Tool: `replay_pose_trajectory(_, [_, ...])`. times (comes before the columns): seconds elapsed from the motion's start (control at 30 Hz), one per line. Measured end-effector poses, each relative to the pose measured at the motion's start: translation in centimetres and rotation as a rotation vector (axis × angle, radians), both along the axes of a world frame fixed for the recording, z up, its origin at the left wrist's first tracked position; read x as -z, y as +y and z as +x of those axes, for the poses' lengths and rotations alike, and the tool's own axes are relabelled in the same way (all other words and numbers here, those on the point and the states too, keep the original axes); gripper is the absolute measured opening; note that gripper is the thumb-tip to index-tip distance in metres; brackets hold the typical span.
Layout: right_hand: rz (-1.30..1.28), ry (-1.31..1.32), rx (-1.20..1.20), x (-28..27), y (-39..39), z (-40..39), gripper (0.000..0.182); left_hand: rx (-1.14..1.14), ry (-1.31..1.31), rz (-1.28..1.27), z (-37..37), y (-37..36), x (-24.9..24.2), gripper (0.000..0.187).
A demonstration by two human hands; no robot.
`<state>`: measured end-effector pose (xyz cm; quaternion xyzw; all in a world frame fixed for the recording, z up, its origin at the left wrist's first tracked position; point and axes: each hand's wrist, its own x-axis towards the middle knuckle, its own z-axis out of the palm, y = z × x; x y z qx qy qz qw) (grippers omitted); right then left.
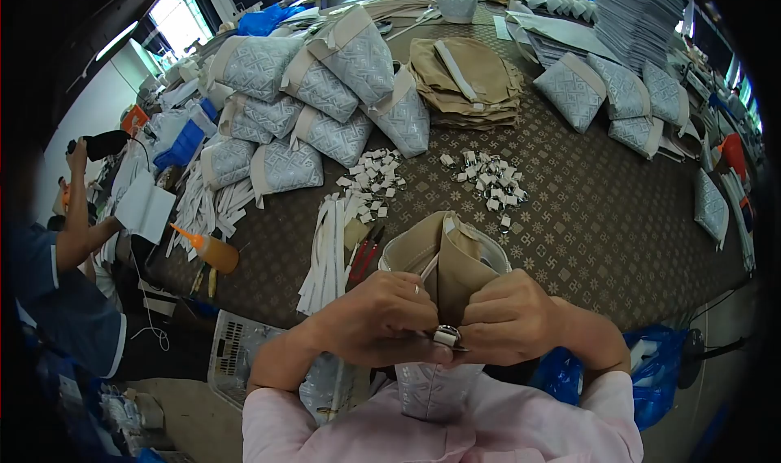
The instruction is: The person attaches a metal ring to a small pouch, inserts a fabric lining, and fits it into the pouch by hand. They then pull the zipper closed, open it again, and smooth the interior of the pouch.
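Note:
Close to my chest I hold a fabric pouch point(465, 272) with a tan lining and a silver patterned outside. Its mouth gapes upward, and its lower part hangs against my pink shirt. My left hand point(382, 321) is closed on the rim from the left. My right hand point(508, 316) grips the rim from the right, thumbs almost meeting. Between them a small pale tab with a metal ring point(446, 335) sits at the near edge. Fingertips are partly hidden behind the fabric. Just beyond my left hand lie red-handled snips point(366, 254) and white fabric strips point(327, 255).
Two piles of ring tabs point(496, 178) lie ahead on the patterned tablecloth point(569, 211). Silver pouches point(338, 137) are heaped left, more at right point(573, 93). Tan linings point(468, 72) are stacked behind. An orange-tipped bottle point(215, 253) stands left, near another person point(77, 259).

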<state>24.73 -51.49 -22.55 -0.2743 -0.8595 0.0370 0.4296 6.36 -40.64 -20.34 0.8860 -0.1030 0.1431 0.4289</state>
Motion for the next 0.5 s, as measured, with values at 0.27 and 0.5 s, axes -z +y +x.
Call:
replay_pose_trajectory(0.27, [0.365,-0.243,0.143,0.2,-1.3,-0.3,0.015,0.043,-0.041,-0.009,0.2,-0.2,1.2,0.044])
replay_pose_trajectory(0.5, [-0.151,0.198,-0.147,-0.6,0.4,1.6,0.019,-0.022,-0.065,-0.02,0.7,0.2,0.8,0.042])
